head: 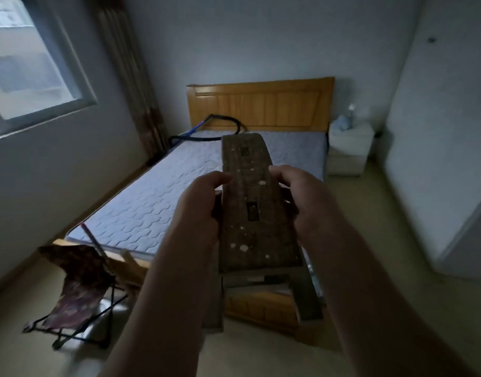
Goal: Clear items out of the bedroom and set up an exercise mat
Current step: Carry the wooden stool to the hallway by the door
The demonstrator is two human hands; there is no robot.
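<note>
I hold a worn wooden bench in the air in front of me, its long paint-speckled seat pointing toward the bed. My left hand grips the seat's left edge and my right hand grips its right edge, fingers curled over the top. The bench's legs hang below, near my forearms. Behind it lies the bed with a bare quilted mattress and a wooden headboard. A blue and black strap-like item lies at the head of the mattress.
A small folding fabric stool stands on the floor at the bed's near left corner. A white nightstand with a bottle sits right of the headboard. A window and curtain are on the left wall, a white wardrobe on the right.
</note>
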